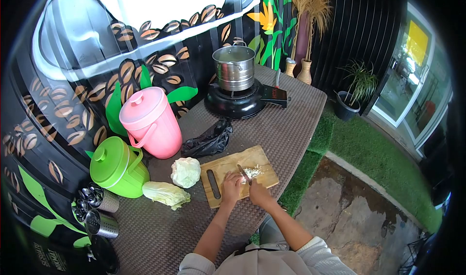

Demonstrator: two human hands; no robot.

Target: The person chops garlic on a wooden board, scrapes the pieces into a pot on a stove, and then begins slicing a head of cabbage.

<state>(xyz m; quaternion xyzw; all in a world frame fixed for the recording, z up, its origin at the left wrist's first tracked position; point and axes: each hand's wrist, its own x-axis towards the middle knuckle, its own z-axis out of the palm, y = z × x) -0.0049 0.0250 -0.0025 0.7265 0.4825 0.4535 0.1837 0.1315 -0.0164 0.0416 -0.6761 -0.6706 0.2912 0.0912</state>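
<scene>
A wooden cutting board (218,166) lies on the brown woven-textured table, with finely chopped white bits (254,172) on it. My right hand (260,193) is closed round the handle of a knife (243,172), whose blade points up and to the left across the bits. Beside the blade, my left hand (232,183) rests on the board with its fingers bent together; whatever lies under the fingertips is too small to name. Left of the board are a pale round cabbage (186,172) and a long leafy cabbage (166,195).
A metal pot (234,70) stands on a black portable stove (237,104) at the back. A black plastic bag (208,139), a pink lidded jug (154,127), a green lidded jug (116,170) and metal utensil holders (102,223) line the left side. The table's right edge (307,144) curves near the board.
</scene>
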